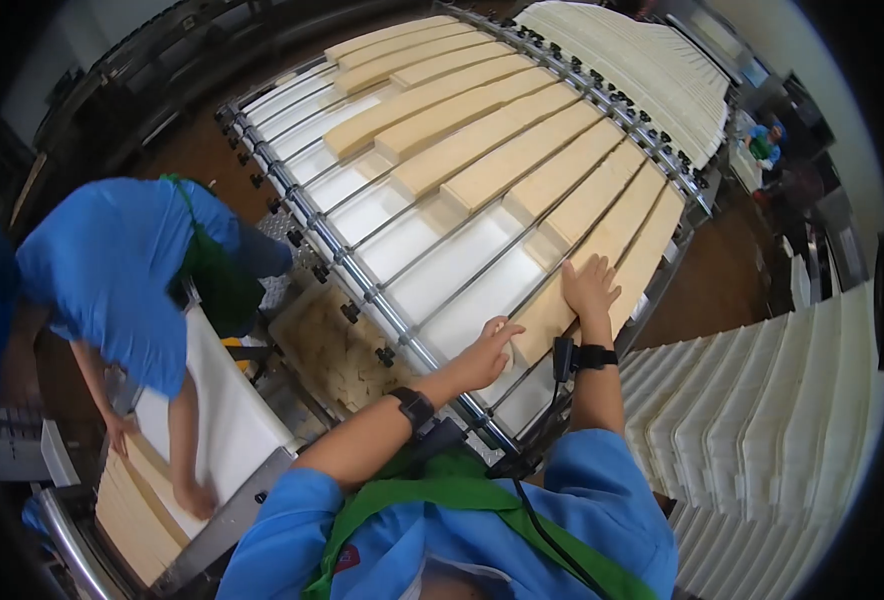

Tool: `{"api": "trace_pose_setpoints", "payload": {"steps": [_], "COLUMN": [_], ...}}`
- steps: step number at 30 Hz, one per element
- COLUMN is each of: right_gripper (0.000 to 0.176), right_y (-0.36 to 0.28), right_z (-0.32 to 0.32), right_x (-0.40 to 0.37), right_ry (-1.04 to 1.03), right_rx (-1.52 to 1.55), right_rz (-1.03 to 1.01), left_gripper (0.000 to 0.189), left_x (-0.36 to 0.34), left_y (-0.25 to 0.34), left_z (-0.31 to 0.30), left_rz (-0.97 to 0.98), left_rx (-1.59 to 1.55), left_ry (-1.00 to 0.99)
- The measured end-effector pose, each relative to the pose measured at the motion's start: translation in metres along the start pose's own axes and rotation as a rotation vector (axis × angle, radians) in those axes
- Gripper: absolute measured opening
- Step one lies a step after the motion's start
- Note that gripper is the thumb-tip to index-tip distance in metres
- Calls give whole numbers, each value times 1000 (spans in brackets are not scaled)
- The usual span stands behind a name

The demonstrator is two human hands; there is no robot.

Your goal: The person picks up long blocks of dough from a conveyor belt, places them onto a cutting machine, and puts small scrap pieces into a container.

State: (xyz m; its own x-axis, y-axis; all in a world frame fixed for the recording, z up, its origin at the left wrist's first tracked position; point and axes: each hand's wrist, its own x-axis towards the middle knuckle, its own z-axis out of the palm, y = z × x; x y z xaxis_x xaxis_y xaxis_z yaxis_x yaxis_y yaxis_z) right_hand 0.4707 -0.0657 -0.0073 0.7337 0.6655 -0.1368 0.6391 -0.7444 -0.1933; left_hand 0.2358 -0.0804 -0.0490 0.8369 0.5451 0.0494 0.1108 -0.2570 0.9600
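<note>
Pressing right hand [590,288]: your right hand lies flat, palm down, fingers spread wide on the near slab [544,318]. It grips nothing and only bears on the top, probably to keep the piece from sliding on the rods.
Left hand [490,352]: half curled against that slab's near end, thumb on top. You cannot tell from this view whether the fingers clamp the end or merely push at it.
Near slab: long and pale, lying across the near right corner of the rod conveyor [362,215], close against its neighbour. Both your hands touch it, one at the end and one further along.
Rod conveyor: metal rods over a white bed, bare on the side nearer you.
Other slabs [482,130]: side by side and parallel with staggered ends. Each spans several rods, which likely keeps it from sagging.
Stacked rows [782,400]: pale pieces fanned in rows to your right, well apart from your hands.
Co-worker [112,270]: a person in a blue top bends over a lower desk on your left, hands on pale pieces beside a white belt [222,410].
Wrist bands [417,408]: a dark band on each of your wrists, with a cable running from the right one.
</note>
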Motion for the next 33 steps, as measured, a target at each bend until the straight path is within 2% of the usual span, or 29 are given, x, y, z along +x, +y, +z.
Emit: {"api": "trace_pose_setpoints", "payload": {"steps": [3,7,10,12,13,14,16,18,20,22,23,26,27,28,30,33], "right_gripper": [86,86,81,77,76,74,71,68,64,61,52,44,33,21,17,21], "right_y": [1,6,6,-1,-10,-22,-42,-64,-89,-122,-136,-186,-197,-217,-244,-289], "right_z": [2,4,3,3,3,3,7,18,31,39,50,64,79,80,108,124], "right_x": [5,15,-7,-23,-34,-48,-65,-74,-87,-106,-112,-143,-152,-171,-195,-252], "right_ry": [-54,-150,-88,-84,-92,-96,-116,-151,-117,-135,-64,-273,-241,-309,-362,-597], "right_rx": [-45,-138,-32,-28,1,30,64,76,83,82,176,215,252,322,422,449], "right_rz": [-5,-17,-121,-210,-252,-291,-387,-509,-681,-830,-984,-1175,-1255,-1321,-1366,-1251], "left_gripper": [58,60,61,61,61,60,56,56,54,52,43,31,18,16,12,12], "left_x": [-8,-50,-101,-136,-151,-165,-185,-207,-233,-264,-277,-340,-360,-383,-430,-497], "left_y": [-17,-5,9,3,5,-8,-32,-46,-53,-55,-35,-44,-54,-62,-69,-67], "left_z": [-4,-44,-79,-96,-104,-109,-109,-106,-103,-106,-109,-111,-107,-105,-102,-99], "left_rz": [122,-22,-212,-183,-257,-248,-163,-372,-464,-406,-466,-643,-593,-562,-505,-556], "left_rx": [54,-99,-201,-214,-421,-443,-76,368,445,164,-164,-131,-95,8,219,119], "left_ry": [92,251,400,515,544,582,813,911,987,1060,1132,1226,1348,1423,1553,1779]}}
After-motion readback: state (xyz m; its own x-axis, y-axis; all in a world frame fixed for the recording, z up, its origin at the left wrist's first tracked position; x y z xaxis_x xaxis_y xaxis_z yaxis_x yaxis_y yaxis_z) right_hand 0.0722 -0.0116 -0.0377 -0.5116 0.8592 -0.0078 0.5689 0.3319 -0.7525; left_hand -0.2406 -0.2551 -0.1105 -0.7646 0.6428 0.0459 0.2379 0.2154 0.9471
